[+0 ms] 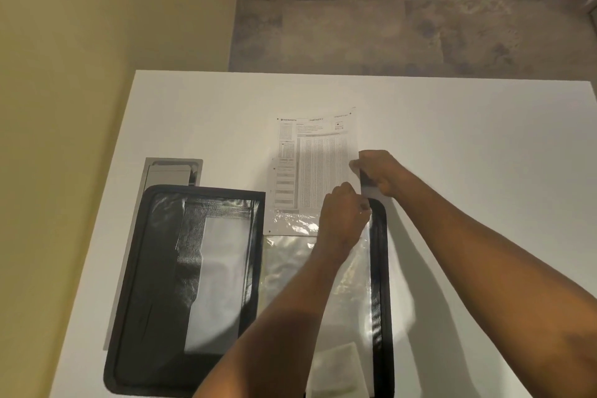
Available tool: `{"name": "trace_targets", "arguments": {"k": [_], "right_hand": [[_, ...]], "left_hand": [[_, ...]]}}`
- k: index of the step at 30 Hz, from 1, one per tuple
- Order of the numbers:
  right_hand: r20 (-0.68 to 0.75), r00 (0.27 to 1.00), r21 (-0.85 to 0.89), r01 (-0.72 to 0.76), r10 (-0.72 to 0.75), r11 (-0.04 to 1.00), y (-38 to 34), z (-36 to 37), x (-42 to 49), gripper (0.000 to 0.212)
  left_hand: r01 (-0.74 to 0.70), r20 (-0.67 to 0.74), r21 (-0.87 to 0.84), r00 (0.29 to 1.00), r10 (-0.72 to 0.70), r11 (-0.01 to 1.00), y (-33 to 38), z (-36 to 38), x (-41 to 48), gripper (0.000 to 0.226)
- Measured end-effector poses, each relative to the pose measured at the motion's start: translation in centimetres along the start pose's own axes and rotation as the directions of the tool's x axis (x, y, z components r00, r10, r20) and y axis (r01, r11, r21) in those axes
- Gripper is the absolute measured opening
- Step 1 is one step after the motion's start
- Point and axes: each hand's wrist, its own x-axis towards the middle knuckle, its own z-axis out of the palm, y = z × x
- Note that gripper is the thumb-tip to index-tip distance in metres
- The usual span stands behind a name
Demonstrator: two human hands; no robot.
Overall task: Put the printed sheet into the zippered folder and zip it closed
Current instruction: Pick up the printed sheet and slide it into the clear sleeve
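You can see print only on the printed sheet (315, 165), which lies on the far part of the white table (468, 139). Along its far edge there is a header line with a small round mark and a short word at the left, a title in the middle and some slanted words at the right, but all of it is too blurred and too small to read. Under the header the sheet carries dense columns of tiny figures or marks and some grey boxes on its left side; you cannot read any of them. Nothing else bears a legible label
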Motion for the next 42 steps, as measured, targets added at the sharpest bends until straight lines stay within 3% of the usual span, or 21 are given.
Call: {"name": "trace_targets", "arguments": {"k": [5, 7, 11, 13, 15, 18, 24, 27, 30, 33, 38, 42], "right_hand": [[0.038, 0.998, -0.096, 0.057, -0.054, 0.994, 1.7, -1.0, -0.7, 0.047], [0.066, 0.996, -0.094, 0.059, -0.053, 0.994, 3.0, -1.0, -1.2, 0.041], [0.133, 0.991, -0.219, 0.06, -0.031, 0.974, 4.0, -1.1, -2.4, 0.047], [0.152, 0.988, -0.202, 0.051, -0.02, 0.978, 3.1, -1.4, -2.3, 0.032], [0.128, 0.992, -0.098, 0.032, -0.019, 0.995, 1.6, -1.7, -1.6, 0.021], [0.022, 0.999, 0.019, 0.042, -0.042, 0.999, -0.6, -1.7, -0.5, 0.023], [0.0, 0.996, -0.119, 0.084, -0.085, 0.989, -1.6, -2.3, -0.1, 0.042], [0.08, 0.994, -0.176, 0.089, -0.076, 0.98, -0.6, -2.8, -0.9, 0.034], [0.192, 0.98, -0.228, 0.101, -0.057, 0.968, 1.0, -3.1, -1.8, 0.008], [0.272, 0.96, -0.378, 0.177, -0.074, 0.909, 2.0, -3.2, -1.9, 0.023], [0.245, 0.918, -0.428, 0.391, -0.312, 0.815, 1.0, -2.0, -1.4, 0.022], [0.339, 0.848, -0.528, 0.53, -0.408, 0.663, 0.6, -0.9, -0.9, 0.007]], "left_hand": [[0.079, 0.0, -0.037, 0.997, -0.079, 0.996, 0.4, 0.0, -0.1, 0.016], [0.09, -0.007, -0.042, 0.996, -0.09, 0.995, 0.4, 0.1, -0.2, 0.016], [0.071, -0.009, -0.015, 0.997, -0.072, 0.997, 0.5, 0.1, -0.5, 0.021], [0.069, 0.0, -0.014, 0.998, -0.069, 0.998, 0.7, 0.0, -0.6, 0.021], [0.094, 0.011, -0.03, 0.996, -0.094, 0.995, 0.9, 0.0, -0.7, 0.02], [0.116, 0.017, -0.051, 0.993, -0.116, 0.992, 1.0, 0.0, -0.7, 0.039], [0.133, -0.013, -0.06, 0.991, -0.134, 0.989, 0.5, 0.7, -0.4, 0.027], [0.116, -0.03, -0.059, 0.993, -0.118, 0.992, 0.2, 1.1, -0.3, 0.021], [0.115, -0.054, -0.066, 0.991, -0.119, 0.991, -0.2, 1.4, -0.3, 0.015], [0.071, -0.074, 0.033, 0.995, -0.069, 0.997, -0.5, 1.8, -0.4, 0.018], [0.034, -0.124, 0.092, 0.992, -0.022, 0.995, -0.1, 1.6, -0.8, 0.02], [0.079, -0.164, 0.044, 0.984, -0.071, 0.996, 0.0, 1.5, -1.0, 0.026]]}}
